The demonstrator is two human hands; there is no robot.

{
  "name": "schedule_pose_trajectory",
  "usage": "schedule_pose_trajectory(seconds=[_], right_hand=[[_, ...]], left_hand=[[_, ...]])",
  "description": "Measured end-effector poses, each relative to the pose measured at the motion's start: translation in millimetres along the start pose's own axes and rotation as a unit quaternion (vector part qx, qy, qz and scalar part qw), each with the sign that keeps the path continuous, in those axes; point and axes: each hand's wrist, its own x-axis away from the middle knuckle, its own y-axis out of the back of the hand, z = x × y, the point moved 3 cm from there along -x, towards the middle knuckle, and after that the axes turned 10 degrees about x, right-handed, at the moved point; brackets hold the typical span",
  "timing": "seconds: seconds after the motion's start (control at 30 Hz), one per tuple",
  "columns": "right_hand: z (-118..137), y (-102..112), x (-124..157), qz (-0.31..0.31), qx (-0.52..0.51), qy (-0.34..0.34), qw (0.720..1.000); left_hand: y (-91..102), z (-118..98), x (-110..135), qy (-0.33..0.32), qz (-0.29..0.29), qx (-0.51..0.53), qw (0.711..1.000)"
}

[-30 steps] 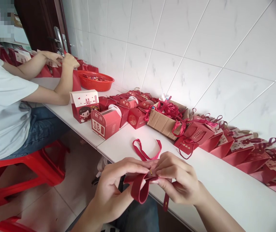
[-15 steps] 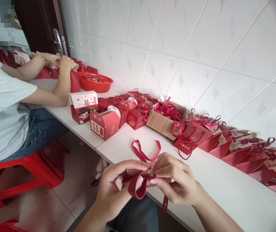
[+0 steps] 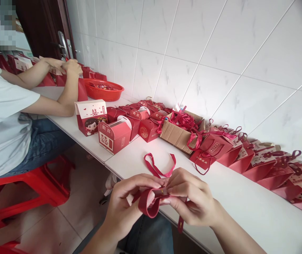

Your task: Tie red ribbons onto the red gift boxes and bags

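Above the table's near edge, a dark red strap (image 3: 151,210) is bent into a loop between my two hands. My left hand (image 3: 125,203) is closed on its left side, thumb against the loop and fingers over the top. Pinching it from the right is my right hand (image 3: 189,197), with thumb and fingertips pressed together. A small gold-coloured bit shows between the fingertips. One strap end (image 3: 180,224) with a gold mark hangs below my right hand. Reddish material lies behind the loop, mostly hidden by my fingers. A loose red ribbon (image 3: 154,167) rests on the table just beyond.
Red gift boxes (image 3: 119,137) crowd the table (image 3: 246,208) ahead. A cardboard box (image 3: 176,135) of ribbons stands by the wall, with a row of red bags (image 3: 259,164) to its right. At left a co-worker (image 3: 5,116) sits near a red basin (image 3: 105,93).
My hands stay in nearly the same place, and the strap loop has shifted slightly left. The co-worker's hands have moved a little.
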Motion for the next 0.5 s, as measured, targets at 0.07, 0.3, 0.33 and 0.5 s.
schedule_pose_trajectory(seconds=[0.07,0.3,0.33,0.5], right_hand=[[-0.3,0.5,0.2,0.0,0.003,0.0,1.0],[-0.8,4.2,2.5,-0.001,0.028,0.023,0.999],[-0.5,5.2,2.2,-0.001,0.034,0.029,0.999],[-0.4,8.3,-1.6,-0.001,0.053,0.047,0.997]], left_hand=[[0.0,-0.3,-0.1,0.005,0.006,0.006,1.0],[-1.1,-3.3,-6.1,0.002,0.08,-0.018,0.997],[-1.3,-4.1,-6.4,-0.009,0.092,-0.023,0.995],[-1.4,-8.4,-3.3,-0.082,0.132,-0.091,0.984]])
